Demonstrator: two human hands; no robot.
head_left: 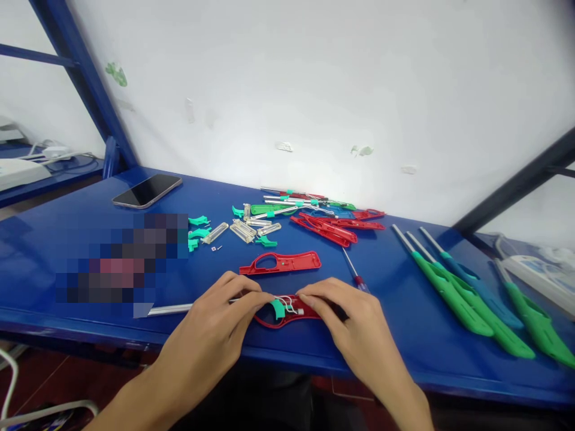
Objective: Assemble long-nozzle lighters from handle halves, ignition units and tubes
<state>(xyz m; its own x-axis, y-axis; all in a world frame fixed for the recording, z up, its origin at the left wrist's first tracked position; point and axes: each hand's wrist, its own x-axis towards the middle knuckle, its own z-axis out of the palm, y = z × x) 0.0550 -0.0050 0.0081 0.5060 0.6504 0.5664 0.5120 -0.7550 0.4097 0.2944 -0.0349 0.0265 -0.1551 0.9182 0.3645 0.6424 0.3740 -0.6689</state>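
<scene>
A red lighter shell half [278, 324] lies face up near the table's front edge, with a teal trigger [278, 309] and white wires [287, 302] inside it. My left hand [224, 314] pinches the shell at its trigger end; the fingertips partly hide the trigger. From beyond that hand a silver metal tube [169, 309] sticks out to the left. My right hand [353, 311] is closed on the shell's other end, thumb and forefinger close to the wires. Just behind, an empty red shell half [287, 262] rests on the table.
Loose teal triggers [199, 233], clear fuel tanks [242, 230] and red shell halves [326, 227] lie towards the wall. A screwdriver [357, 275] is behind my right hand. Several assembled green lighters [453, 296] lie right; a phone [147, 191] lies back left.
</scene>
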